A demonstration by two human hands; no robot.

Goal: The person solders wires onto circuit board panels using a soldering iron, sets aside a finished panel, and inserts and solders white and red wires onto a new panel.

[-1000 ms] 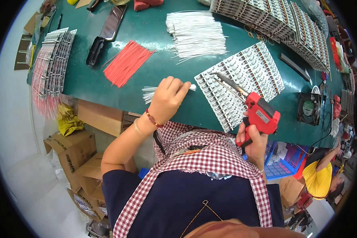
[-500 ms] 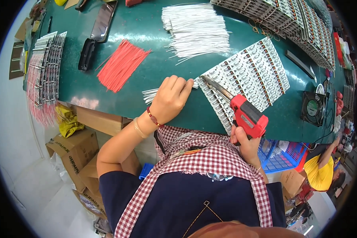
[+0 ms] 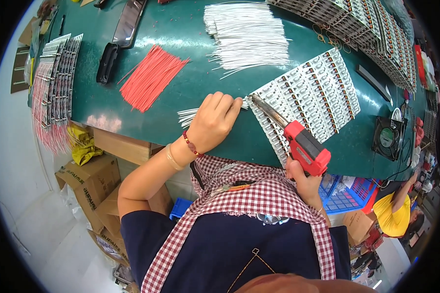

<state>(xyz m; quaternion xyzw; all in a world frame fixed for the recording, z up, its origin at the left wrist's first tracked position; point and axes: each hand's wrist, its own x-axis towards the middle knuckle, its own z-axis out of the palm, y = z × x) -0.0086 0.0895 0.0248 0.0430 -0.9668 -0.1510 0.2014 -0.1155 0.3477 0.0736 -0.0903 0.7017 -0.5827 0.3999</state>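
My left hand [image 3: 212, 121] is closed on a small bunch of white wires [image 3: 187, 117], whose ends stick out on both sides of it. The thumb and forefinger pinch at the upper left corner of a white circuit board panel [image 3: 312, 90]. In my right hand [image 3: 302, 179] is a red and black soldering gun [image 3: 305, 149], its fingers wrapped around the grip. The gun's metal tip points up and left and meets that same corner, close to the pinched wire ends. Exact contact there is too small to tell.
A pile of white wires [image 3: 249, 36] and a bundle of red wires [image 3: 151, 80] lie on the green table [image 3: 181, 141]. Stacked panels [image 3: 347, 22] stand back right, and wired panels [image 3: 58, 80] at left. A small fan [image 3: 387, 138] sits right; a phone [image 3: 129, 24] lies back left.
The soldering gun's tip has shifted very slightly at the panel's corner. Both hands keep their grips, and the whole view has moved a little.
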